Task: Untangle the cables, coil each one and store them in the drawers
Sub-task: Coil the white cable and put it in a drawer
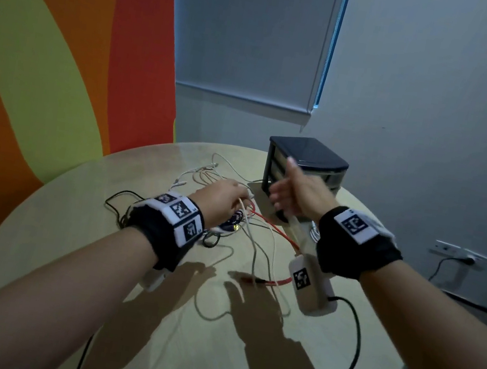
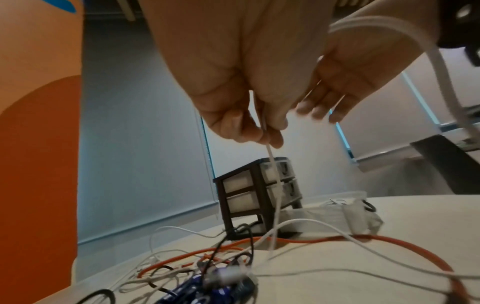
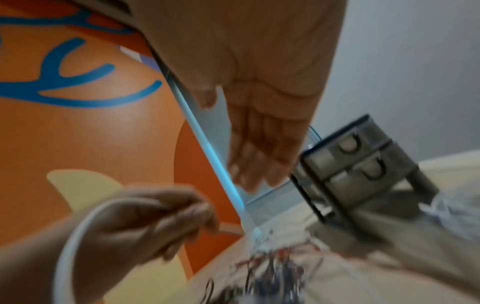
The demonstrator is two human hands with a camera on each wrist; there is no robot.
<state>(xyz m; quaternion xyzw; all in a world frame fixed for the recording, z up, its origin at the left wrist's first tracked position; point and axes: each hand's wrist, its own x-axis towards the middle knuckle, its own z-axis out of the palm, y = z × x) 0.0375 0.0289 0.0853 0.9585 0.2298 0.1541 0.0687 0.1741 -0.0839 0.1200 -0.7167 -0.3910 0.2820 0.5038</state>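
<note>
Right wrist view blurs the cable tangle (image 3: 272, 265) beyond telling strands.

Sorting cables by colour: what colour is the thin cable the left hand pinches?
White; the left hand pinches the thin cable, clearest in the left wrist view.

Both bare forearms reach forward over the table (image 1: 69, 252), each wrist wrapped in a black band. The left hand (image 1: 222, 201) hangs palm-down above the table, thumb and fingertips (image 2: 249, 131) pinched together on a thin white cable (image 2: 275, 185). The right hand (image 1: 296, 190) is raised higher above the table, fingers straight and loosely together, holding nothing.
</note>
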